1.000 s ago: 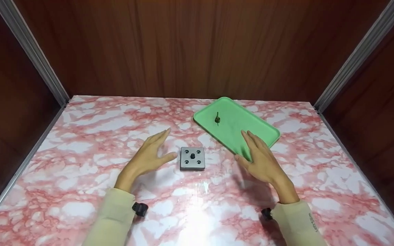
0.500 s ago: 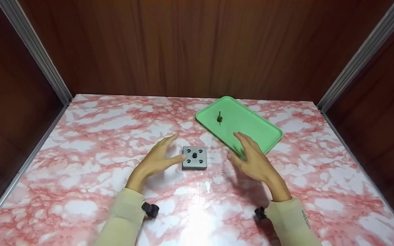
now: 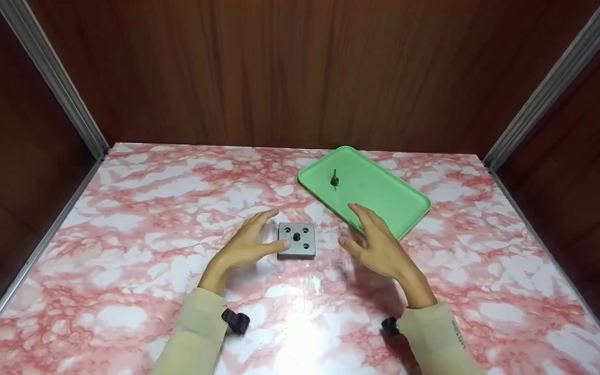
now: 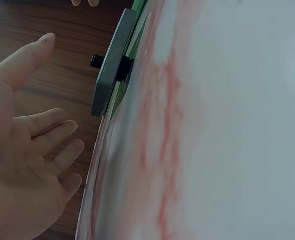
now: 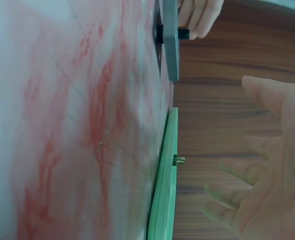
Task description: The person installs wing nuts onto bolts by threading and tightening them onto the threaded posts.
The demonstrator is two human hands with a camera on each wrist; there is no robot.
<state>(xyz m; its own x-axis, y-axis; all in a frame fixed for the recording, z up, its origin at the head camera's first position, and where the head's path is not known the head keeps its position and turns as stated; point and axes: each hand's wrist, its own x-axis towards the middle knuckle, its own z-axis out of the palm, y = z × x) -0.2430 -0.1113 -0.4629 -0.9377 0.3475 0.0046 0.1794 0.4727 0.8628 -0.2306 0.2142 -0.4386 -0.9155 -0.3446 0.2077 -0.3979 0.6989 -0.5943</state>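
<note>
A square grey metal plate [image 3: 297, 252] lies on the table, with holes near its corners and a black post [image 3: 297, 237] at its centre. Just left of it hovers my left hand [image 3: 245, 245], fingers extended, the thumb overlapping the plate's lower left corner in the head view. My right hand [image 3: 380, 250], also open and holding nothing, is raised right of the plate, by the near edge of the green tray [image 3: 378, 198]. In the left wrist view, a gap shows between the hand [image 4: 27, 160] and the plate [image 4: 112, 65].
A small dark brass-coloured piece with a thin stem [image 3: 335, 180] lies in the tray's left part. The table [image 3: 149, 219] has a red and white marbled top. Brown wood-grain panels [image 3: 279, 73] stand behind it and at both sides, with metal rails at the corners.
Both hands have moved inward, the left rightward and the right leftward, closer to the plate. The view has shifted slightly. The plate and tray look unmoved on the table.
</note>
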